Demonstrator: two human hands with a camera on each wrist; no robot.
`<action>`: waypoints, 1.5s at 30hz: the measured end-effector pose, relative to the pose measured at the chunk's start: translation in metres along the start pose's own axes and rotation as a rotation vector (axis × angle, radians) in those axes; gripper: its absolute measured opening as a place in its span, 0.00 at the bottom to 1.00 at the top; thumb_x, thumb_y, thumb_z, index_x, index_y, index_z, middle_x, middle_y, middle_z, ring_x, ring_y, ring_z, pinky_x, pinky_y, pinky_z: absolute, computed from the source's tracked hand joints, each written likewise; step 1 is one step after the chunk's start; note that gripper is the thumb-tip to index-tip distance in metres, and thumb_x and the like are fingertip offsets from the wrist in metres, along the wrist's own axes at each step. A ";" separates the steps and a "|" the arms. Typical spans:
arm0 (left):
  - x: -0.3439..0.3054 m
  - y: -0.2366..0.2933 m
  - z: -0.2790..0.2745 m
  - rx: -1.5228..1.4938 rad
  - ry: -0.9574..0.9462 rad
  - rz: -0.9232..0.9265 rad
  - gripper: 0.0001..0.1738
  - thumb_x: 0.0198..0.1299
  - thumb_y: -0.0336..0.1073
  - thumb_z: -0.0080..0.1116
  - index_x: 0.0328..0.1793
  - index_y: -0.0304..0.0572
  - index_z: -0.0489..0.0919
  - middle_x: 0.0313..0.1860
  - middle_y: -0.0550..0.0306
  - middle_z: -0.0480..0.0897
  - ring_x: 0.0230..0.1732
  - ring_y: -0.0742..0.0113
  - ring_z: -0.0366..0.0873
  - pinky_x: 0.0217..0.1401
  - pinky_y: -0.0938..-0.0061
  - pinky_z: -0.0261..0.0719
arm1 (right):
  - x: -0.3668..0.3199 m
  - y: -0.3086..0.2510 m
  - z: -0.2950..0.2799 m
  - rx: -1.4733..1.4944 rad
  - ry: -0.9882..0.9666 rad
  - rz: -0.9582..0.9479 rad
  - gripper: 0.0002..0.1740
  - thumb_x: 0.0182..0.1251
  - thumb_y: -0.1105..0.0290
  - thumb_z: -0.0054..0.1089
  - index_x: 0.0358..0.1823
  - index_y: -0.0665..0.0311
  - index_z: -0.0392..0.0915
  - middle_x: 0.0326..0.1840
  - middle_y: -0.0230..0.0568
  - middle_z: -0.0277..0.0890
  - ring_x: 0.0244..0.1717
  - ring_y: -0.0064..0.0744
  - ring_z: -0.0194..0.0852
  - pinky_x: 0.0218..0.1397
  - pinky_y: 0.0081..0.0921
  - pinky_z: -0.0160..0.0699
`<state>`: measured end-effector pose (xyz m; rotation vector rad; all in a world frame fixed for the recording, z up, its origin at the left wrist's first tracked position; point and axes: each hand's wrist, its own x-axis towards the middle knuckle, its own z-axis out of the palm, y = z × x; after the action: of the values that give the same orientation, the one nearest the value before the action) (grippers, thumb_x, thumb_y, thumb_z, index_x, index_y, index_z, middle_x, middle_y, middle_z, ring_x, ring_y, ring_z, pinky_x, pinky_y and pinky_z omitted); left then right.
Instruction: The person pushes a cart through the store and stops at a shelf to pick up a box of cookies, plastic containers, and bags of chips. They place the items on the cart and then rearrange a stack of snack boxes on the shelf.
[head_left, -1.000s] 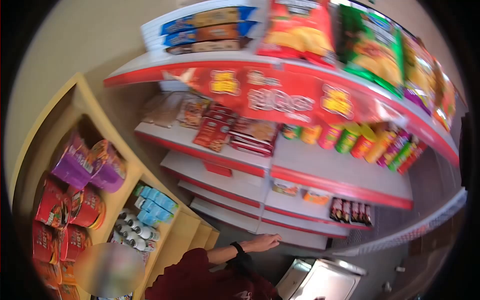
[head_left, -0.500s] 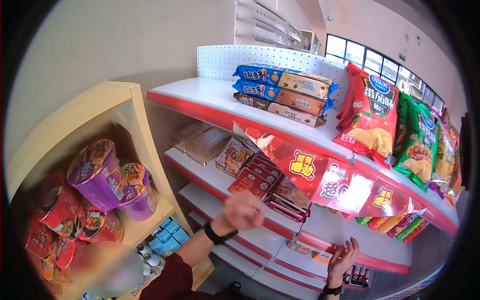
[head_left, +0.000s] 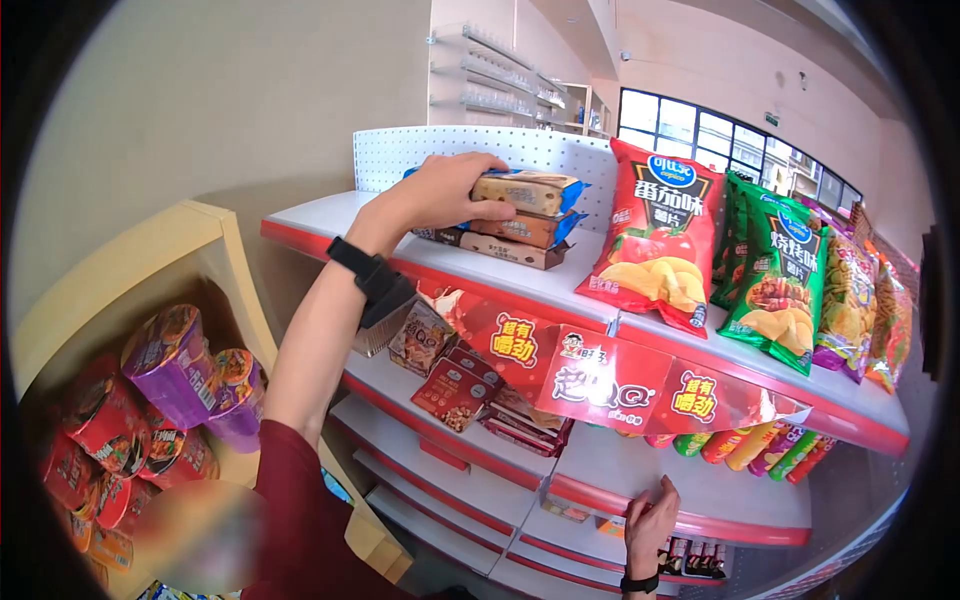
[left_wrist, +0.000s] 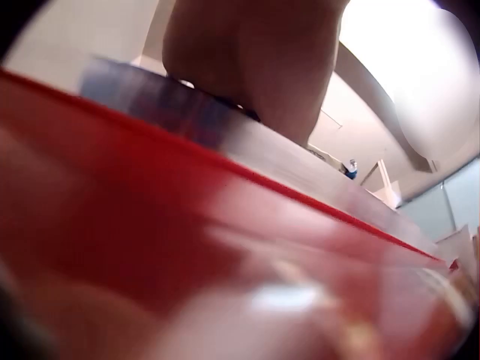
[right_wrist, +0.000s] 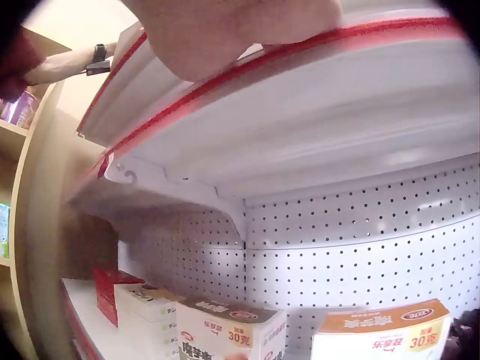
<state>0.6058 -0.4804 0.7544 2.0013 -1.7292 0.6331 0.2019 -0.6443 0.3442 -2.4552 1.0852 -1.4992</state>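
Note:
My left hand (head_left: 445, 190) lies over the stack of cookie packs on the top shelf, its thumb along the front and fingers over the top. It grips the uppermost cookie pack (head_left: 530, 190), blue with a beige end. Below that are a brown-labelled cookie pack (head_left: 545, 229) and a dark cookie pack (head_left: 520, 252). In the left wrist view the hand (left_wrist: 255, 60) shows dark above the red shelf edge. Lower down, my right hand (head_left: 652, 522) is at the front edge of a lower shelf, fingers loosely bent and holding nothing. The right wrist view shows this hand (right_wrist: 232, 34) at the red shelf edge.
A red chip bag (head_left: 655, 240) stands right of the cookies, then a green chip bag (head_left: 780, 280). A red promotional strip (head_left: 600, 385) hangs below the top shelf. Instant noodle cups (head_left: 170, 365) fill a wooden rack at left. Boxes (right_wrist: 382, 330) stand on the shelf under my right hand.
My left hand has risen from in front of the middle shelf to the cookie packs on the top shelf. The right hand has come into view and shifted slightly left and down since half a second ago.

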 end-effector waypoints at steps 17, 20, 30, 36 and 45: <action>-0.001 0.005 -0.025 -0.034 -0.023 0.011 0.47 0.42 0.44 0.82 0.71 0.50 0.71 0.61 0.48 0.80 0.62 0.49 0.78 0.67 0.62 0.77 | -0.002 0.004 0.000 0.022 -0.039 0.009 0.20 0.64 0.75 0.57 0.55 0.76 0.68 0.50 0.63 0.72 0.52 0.65 0.71 0.56 0.50 0.70; -0.001 0.006 -0.029 0.047 0.002 0.047 0.47 0.42 0.45 0.82 0.71 0.52 0.72 0.61 0.52 0.78 0.63 0.50 0.76 0.68 0.60 0.74 | 0.001 0.003 -0.004 0.044 -0.066 0.062 0.20 0.64 0.75 0.58 0.55 0.76 0.69 0.50 0.62 0.72 0.51 0.63 0.71 0.56 0.48 0.70; -0.051 0.085 -0.048 0.240 0.526 0.371 0.43 0.41 0.44 0.81 0.68 0.58 0.76 0.55 0.55 0.75 0.61 0.55 0.72 0.66 0.57 0.64 | 0.008 -0.054 -0.065 0.390 -0.089 0.071 0.23 0.66 0.74 0.61 0.60 0.73 0.67 0.53 0.55 0.75 0.50 0.45 0.78 0.57 0.37 0.75; -0.152 0.208 0.053 -0.020 0.211 0.697 0.30 0.51 0.35 0.68 0.64 0.64 0.82 0.50 0.62 0.73 0.57 0.61 0.74 0.65 0.58 0.68 | -0.032 -0.055 -0.117 1.046 -0.199 0.262 0.39 0.69 0.53 0.61 0.70 0.72 0.57 0.56 0.56 0.76 0.52 0.41 0.78 0.58 0.38 0.75; -0.259 0.353 0.308 -0.524 -0.342 0.951 0.30 0.54 0.35 0.60 0.67 0.52 0.78 0.54 0.56 0.75 0.58 0.58 0.74 0.67 0.53 0.68 | -0.171 0.006 -0.227 0.769 -0.572 0.634 0.48 0.63 0.46 0.70 0.73 0.73 0.61 0.60 0.51 0.78 0.56 0.39 0.79 0.61 0.35 0.77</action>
<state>0.2451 -0.5023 0.3592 0.8933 -2.6922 0.0433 -0.0301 -0.4808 0.3317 -1.6118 0.8233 -0.7335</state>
